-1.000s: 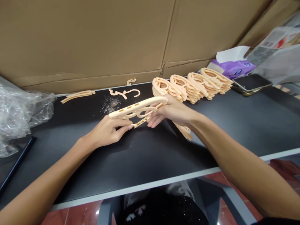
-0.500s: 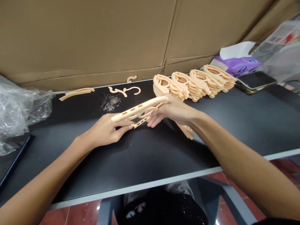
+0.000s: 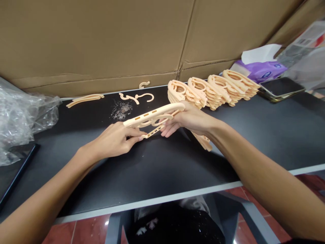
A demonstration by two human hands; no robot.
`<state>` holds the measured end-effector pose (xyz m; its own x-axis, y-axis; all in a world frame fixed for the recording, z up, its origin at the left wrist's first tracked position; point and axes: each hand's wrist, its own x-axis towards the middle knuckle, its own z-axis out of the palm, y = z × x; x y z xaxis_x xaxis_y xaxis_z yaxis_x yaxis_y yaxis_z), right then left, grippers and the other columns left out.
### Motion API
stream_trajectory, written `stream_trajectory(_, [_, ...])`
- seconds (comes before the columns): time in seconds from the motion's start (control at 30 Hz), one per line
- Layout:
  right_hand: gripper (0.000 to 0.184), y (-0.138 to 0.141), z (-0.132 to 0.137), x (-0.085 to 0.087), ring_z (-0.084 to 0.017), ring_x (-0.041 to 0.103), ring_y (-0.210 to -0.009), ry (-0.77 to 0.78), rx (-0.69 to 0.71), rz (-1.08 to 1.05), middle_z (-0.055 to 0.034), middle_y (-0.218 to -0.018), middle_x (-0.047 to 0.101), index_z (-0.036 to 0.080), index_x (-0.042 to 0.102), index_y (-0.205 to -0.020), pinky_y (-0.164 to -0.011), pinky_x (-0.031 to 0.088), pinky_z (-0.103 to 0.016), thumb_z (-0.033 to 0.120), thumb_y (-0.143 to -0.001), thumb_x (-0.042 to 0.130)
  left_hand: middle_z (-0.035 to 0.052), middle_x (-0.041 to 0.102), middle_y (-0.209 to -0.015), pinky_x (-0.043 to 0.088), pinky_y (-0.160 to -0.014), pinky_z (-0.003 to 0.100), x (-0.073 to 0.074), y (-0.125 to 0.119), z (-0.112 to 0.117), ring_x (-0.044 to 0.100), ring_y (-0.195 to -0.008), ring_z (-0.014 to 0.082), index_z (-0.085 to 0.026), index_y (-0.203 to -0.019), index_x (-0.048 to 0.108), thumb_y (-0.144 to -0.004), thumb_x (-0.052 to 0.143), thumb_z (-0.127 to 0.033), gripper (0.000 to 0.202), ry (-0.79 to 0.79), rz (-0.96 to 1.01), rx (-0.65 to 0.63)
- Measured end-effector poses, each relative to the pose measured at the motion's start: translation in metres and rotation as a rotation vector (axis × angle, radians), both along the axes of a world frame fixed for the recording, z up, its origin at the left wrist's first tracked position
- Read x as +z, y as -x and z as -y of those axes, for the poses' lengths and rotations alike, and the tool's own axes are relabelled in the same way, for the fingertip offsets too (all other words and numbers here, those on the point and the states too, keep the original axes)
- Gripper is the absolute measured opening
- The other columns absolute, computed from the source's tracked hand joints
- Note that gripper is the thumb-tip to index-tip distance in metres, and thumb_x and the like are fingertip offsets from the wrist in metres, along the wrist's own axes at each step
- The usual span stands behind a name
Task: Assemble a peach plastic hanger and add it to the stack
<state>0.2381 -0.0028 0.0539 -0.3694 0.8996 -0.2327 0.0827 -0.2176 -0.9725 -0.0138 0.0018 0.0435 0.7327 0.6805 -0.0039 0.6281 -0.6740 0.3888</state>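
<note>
Left hand [image 3: 115,138]: fingers curled, grip closed on the left end of the peach plastic hanger piece [image 3: 154,117]; thumb on the near side, fingertips under the lower bar.
Right hand [image 3: 189,119]: grip closed round the right end of the same piece, thumb along its top edge, fingers wrapped beneath.
Hanger piece: held between both hands just above the desk [image 3: 254,135], middle of the scene; long axis runs left to right, right end tilted up and farther away; slotted holes show along its top bar.
Second piece [image 3: 203,141]: same peach plastic, juts out under the right wrist toward the near right; whether the right hand grips it, cannot tell.
Stacks of hanger pieces [image 3: 215,89]: four overlapping piles in a row, far side of the desk, just beyond the right hand, running off to the right.
Loose hooks [image 3: 135,98]: lying flat on the far desk, beyond the left hand; a smaller hook [image 3: 144,84] rests at the foot of the cardboard wall [image 3: 101,44].
Curved strips [image 3: 85,99]: far left, flat on the desk.
Debris [image 3: 122,110]: patch of fine shavings, near the hooks.
Plastic wrap [image 3: 20,118]: crumpled, left edge.
Tissue pack [image 3: 261,67]: purple, far right, white sheet sticking up.
Phone [image 3: 280,88]: dark screen up, right of the stacks.
</note>
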Motion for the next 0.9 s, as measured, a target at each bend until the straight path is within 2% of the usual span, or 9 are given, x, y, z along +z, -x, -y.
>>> stream_trajectory(0.17, [0.016, 0.000, 0.000, 0.002, -0.022, 0.074, -0.065, 0.017, 0.001, 0.010, -0.0106, -0.069, 0.073, 0.011, 0.068, -0.074, -0.064, 0.066, -0.034, -0.002, -0.072, 0.058, 0.0022, 0.077, -0.085, 0.042, -0.058, 0.024, 0.000, -0.001, -0.001, 0.060, -0.061, 0.0135, -0.030, -0.110, 0.080, -0.096, 0.055, -0.032, 0.029, -0.004, -0.011, 0.046])
stream_trajectory(0.3, [0.018, 0.000, 0.001, 0.003, -0.022, 0.074, -0.064, 0.017, 0.008, 0.008, -0.0103, -0.067, 0.073, 0.010, 0.068, -0.073, -0.063, 0.066, -0.033, -0.003, -0.073, 0.056, 0.0008, 0.077, -0.088, 0.040, -0.057, 0.025, 0.004, -0.004, 0.002, 0.061, -0.063, 0.0142, -0.033, -0.109, 0.080, -0.095, 0.054, -0.029, 0.029, -0.014, -0.088, 0.079])
stream_trajectory(0.47, [0.016, -0.001, 0.000, 0.001, -0.022, 0.075, -0.065, 0.014, 0.005, 0.002, -0.0107, -0.069, 0.073, 0.010, 0.069, -0.075, -0.064, 0.066, -0.033, -0.001, -0.075, 0.057, -0.0005, 0.076, -0.091, 0.036, -0.056, 0.025, 0.009, -0.007, 0.011, 0.062, -0.066, 0.0155, -0.037, -0.111, 0.079, -0.095, 0.054, -0.028, 0.031, -0.104, -0.165, 0.099])
stream_trajectory(0.67, [0.015, -0.002, -0.002, -0.001, -0.023, 0.075, -0.066, 0.036, 0.003, -0.001, -0.0126, -0.078, 0.075, 0.009, 0.069, -0.084, -0.065, 0.067, -0.035, 0.000, -0.073, 0.062, 0.0015, 0.072, -0.080, 0.034, -0.055, 0.025, 0.005, -0.004, 0.009, 0.061, -0.064, 0.0147, -0.031, -0.108, 0.080, -0.098, 0.050, -0.028, 0.031, -0.132, -0.135, 0.029])
stream_trajectory(0.83, [0.016, -0.002, -0.002, 0.000, -0.023, 0.075, -0.067, 0.034, 0.015, 0.006, -0.0117, -0.075, 0.074, 0.010, 0.068, -0.079, -0.066, 0.067, -0.035, -0.001, -0.072, 0.061, 0.0027, 0.075, -0.090, 0.037, -0.058, 0.025, 0.003, -0.004, 0.004, 0.063, -0.069, 0.0147, -0.029, -0.109, 0.080, -0.097, 0.052, -0.025, 0.031, -0.106, -0.087, -0.012])
stream_trajectory(0.9, [0.015, -0.002, -0.002, 0.001, -0.023, 0.075, -0.067, 0.028, 0.020, 0.006, -0.0112, -0.074, 0.074, 0.010, 0.068, -0.080, -0.067, 0.067, -0.036, -0.001, -0.072, 0.062, 0.0022, 0.075, -0.087, 0.036, -0.056, 0.025, 0.004, -0.004, 0.003, 0.060, -0.065, 0.0137, -0.030, -0.110, 0.079, -0.096, 0.052, -0.024, 0.031, -0.098, -0.083, -0.014])
